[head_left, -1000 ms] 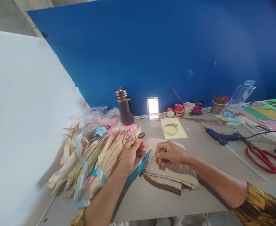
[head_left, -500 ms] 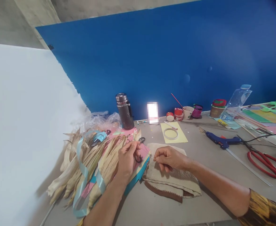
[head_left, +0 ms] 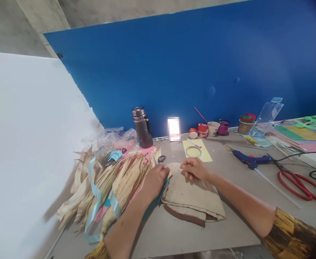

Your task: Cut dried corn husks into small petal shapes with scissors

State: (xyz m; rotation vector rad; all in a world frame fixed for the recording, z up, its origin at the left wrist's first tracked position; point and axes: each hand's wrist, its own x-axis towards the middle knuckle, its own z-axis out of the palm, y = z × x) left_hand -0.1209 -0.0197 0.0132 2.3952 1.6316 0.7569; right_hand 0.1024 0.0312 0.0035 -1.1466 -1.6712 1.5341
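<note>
The folded cloth point(head_left: 190, 198) lay flat on the grey table point(head_left: 174, 235), its brown-trimmed edge towards six o'clock; taking its middle as the centre of the dial, the right hand point(head_left: 197, 169) hung over its twelve o'clock end, thumb and forefinger drawn together, though whether anything fine was pinched there could not be told. The left hand point(head_left: 156, 180) sat at ten o'clock, back upward, fingers curled down and their tips hidden, so its hold, if any, could not be made out. Dry husks point(head_left: 131, 172) spread towards nine and ten o'clock, and a black scissor handle point(head_left: 161, 158) showed at eleven. The cloth looked light, soft and limp, likely to sag or unfold if lifted by one layer; its doubled edge at five o'clock seemed the surest place to take hold, all layers together. The husks looked papery and brittle, best gathered loosely near their thicker, bunched ends towards eight o'clock.
</note>
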